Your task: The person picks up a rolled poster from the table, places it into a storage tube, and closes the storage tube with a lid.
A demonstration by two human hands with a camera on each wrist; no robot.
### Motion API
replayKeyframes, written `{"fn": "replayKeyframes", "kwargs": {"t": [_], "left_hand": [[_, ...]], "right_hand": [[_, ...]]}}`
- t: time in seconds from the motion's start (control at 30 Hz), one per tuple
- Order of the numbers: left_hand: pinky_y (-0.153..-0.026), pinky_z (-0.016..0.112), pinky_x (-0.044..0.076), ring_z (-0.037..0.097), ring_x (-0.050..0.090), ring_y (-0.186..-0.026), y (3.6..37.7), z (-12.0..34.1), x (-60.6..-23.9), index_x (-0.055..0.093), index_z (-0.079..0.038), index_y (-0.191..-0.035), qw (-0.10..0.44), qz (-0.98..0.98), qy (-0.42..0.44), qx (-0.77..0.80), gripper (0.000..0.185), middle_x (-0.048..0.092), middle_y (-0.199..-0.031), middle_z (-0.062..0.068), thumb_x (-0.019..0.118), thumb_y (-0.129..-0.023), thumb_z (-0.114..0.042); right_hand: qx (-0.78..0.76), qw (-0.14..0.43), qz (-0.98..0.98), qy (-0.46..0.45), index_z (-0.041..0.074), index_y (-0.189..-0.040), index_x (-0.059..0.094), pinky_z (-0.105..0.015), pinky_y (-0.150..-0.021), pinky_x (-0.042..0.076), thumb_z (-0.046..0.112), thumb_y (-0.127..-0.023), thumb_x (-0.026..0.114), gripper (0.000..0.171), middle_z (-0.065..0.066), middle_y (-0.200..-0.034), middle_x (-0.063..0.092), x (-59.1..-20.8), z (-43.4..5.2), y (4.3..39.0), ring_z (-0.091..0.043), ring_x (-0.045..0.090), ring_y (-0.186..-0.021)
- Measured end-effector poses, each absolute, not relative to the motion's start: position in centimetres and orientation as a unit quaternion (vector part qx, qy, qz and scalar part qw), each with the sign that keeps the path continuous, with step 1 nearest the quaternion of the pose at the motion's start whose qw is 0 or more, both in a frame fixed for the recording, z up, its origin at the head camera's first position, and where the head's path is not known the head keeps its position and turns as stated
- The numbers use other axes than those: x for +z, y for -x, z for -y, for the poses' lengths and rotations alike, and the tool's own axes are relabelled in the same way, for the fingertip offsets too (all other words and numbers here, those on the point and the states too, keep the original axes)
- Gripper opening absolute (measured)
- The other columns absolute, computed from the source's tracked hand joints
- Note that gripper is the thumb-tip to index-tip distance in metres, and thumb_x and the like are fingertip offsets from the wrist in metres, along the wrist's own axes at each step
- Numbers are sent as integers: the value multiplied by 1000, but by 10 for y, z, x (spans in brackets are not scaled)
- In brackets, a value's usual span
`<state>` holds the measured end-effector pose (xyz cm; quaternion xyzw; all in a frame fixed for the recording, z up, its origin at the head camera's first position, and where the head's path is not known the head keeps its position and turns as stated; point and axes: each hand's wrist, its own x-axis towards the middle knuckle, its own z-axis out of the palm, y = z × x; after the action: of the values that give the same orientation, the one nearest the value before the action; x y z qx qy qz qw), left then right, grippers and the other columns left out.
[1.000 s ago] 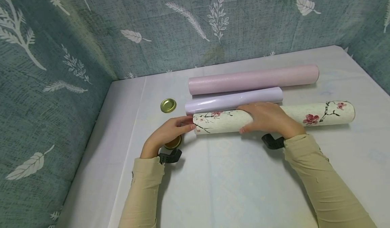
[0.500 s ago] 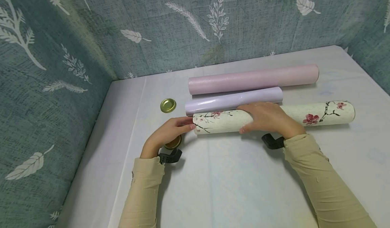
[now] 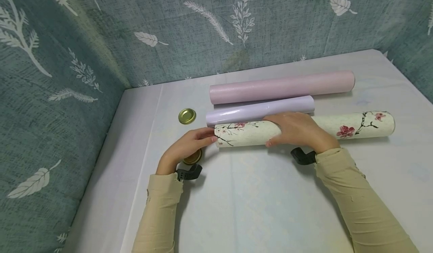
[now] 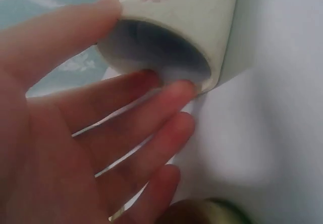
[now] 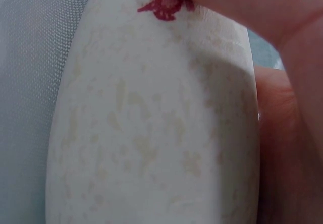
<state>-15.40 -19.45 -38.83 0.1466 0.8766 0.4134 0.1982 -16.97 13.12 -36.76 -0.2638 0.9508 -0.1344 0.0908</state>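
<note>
A cream wallpaper roll [image 3: 243, 134] with red blossoms and dark branches lies across the middle of the table. My right hand [image 3: 297, 130] grips it from above, thumb on the near side and fingers over the far side; the right wrist view shows its cream surface [image 5: 146, 133] up close. At the roll's left end is my left hand [image 3: 186, 146], its fingers fairly straight. In the left wrist view the thumb touches the upper rim of the hollow roll [image 4: 192, 12], and the fingertips [image 4: 179, 90] are right at the lower rim.
Behind the cream roll lie a shorter glossy lilac roll [image 3: 260, 111] and a longer pink roll [image 3: 280, 88]. A gold jar lid [image 3: 187, 116] sits to their left. Another round gold-rimmed lid [image 3: 194, 158] is partly hidden under my left hand. Leaf-patterned green cloth [image 3: 203, 31] hangs behind the table.
</note>
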Motion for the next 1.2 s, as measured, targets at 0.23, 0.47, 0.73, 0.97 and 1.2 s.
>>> {"fn": "replayKeyframes", "kwargs": {"t": [0.23, 0.47, 0.73, 0.97, 1.2], "left_hand": [[-93, 32, 36, 7, 53, -104, 156, 210, -389, 53, -20, -121, 211, -863, -144, 437, 42, 59, -111, -6, 59, -84, -40], [-87, 34, 41, 15, 54, -101, 154, 225, -387, 54, -9, -117, 223, -858, -142, 441, 32, 59, -109, 4, 59, -86, -16], [-76, 34, 42, 27, 52, -89, 145, 218, -366, 55, 3, -104, 233, -860, -144, 432, 20, 57, -99, 19, 52, -84, 3], [-74, 30, 44, 20, 53, -87, 155, 222, -386, 57, -3, -103, 203, -870, -113, 436, 19, 58, -95, 10, 56, -84, -1], [-75, 30, 40, 20, 50, -89, 161, 221, -394, 57, -3, -107, 172, -885, -95, 421, 23, 56, -96, 10, 58, -85, -5]], "right_hand": [[-134, 90, -951, 264, 23, -129, 46, -48, -83, 39, 61, -62, 68, 80, -2, -125, 51, -368, -133, 170, -27, 48, -112], [-131, 91, -951, 264, 22, -130, 45, -49, -84, 38, 61, -63, 67, 80, -4, -125, 51, -368, -134, 169, -27, 47, -113], [-132, 91, -951, 263, 22, -130, 45, -49, -85, 38, 61, -63, 67, 81, -5, -126, 51, -369, -134, 170, -27, 46, -114], [-131, 88, -951, 264, 22, -130, 45, -49, -85, 38, 62, -63, 67, 81, -4, -126, 51, -369, -134, 170, -27, 46, -114], [-133, 90, -951, 265, 22, -130, 45, -49, -85, 37, 62, -63, 67, 81, -4, -126, 50, -368, -133, 170, -27, 45, -115]]}}
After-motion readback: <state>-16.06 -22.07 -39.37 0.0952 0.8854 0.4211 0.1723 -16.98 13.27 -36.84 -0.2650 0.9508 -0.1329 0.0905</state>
